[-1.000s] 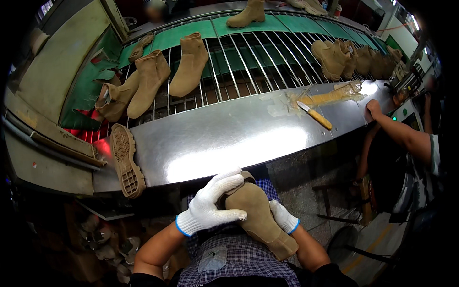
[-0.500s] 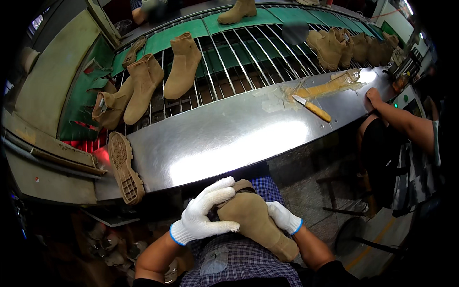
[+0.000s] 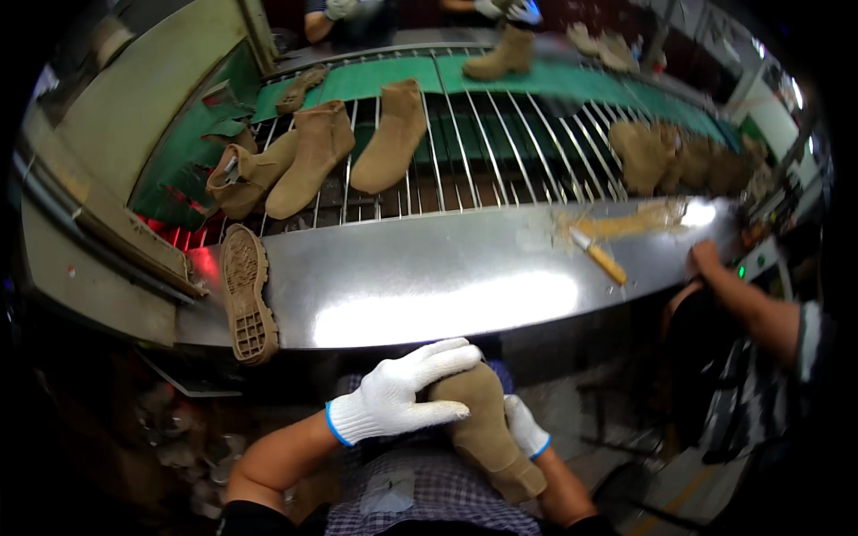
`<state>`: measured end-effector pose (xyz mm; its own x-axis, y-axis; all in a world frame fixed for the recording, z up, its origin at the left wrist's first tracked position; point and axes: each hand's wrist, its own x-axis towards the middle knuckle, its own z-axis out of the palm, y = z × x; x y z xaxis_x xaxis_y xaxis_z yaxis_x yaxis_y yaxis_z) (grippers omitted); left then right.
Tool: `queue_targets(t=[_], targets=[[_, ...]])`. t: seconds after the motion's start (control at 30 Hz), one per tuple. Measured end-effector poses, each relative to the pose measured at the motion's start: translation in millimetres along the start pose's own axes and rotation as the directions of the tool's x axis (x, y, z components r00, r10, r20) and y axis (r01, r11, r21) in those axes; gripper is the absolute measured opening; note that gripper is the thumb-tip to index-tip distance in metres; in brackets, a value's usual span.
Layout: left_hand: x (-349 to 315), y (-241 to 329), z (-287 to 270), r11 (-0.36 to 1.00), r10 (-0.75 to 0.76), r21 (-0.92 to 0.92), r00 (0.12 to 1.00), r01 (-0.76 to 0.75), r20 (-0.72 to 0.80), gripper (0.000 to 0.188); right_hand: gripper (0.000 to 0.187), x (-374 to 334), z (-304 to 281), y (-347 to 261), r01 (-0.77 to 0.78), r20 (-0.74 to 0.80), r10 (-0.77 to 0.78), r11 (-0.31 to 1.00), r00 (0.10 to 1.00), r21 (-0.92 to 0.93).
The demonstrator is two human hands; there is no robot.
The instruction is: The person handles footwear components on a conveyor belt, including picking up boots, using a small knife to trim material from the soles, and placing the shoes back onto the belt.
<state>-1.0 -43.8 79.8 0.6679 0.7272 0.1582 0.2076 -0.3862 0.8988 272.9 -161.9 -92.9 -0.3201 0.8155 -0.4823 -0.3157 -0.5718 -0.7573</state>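
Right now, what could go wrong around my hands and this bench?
The boot, held between your left hand and right hand, might slip if your grip loosens. The shoe sole pokes past the edge of the bench, so a knock might drop it. The knife lies with its blade bare; someone reaching across could get cut.

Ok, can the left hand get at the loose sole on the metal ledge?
Probably yes: nothing visible blocks the way to the sole, though the left hand rests against the boot and must first leave it.
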Motion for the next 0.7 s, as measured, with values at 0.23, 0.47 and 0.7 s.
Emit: queue_targets(t=[0.23, 0.47, 0.7], targets=[[66, 54, -63, 0.997, 0.08, -0.005, 0.992, -0.079, 0.094, 0.068, 0.101, 19, 41, -33, 0.242, 0.008, -0.26, 0.91, 0.965, 0.337], [35, 20, -77, 0.99, -0.101, 0.114, 0.977, 0.08, 0.188, 0.068, 0.041, 31, 30, -107, 0.303, 0.135, -0.306, 0.607, 0.942, -0.735], [-11, -31, -32, 0.721, -0.034, -0.692, 0.999, 0.022, -0.003, 0.093, 0.096, 60, 96, -217, 0.682, 0.581, -0.407, 0.162, 0.705, -0.714]])
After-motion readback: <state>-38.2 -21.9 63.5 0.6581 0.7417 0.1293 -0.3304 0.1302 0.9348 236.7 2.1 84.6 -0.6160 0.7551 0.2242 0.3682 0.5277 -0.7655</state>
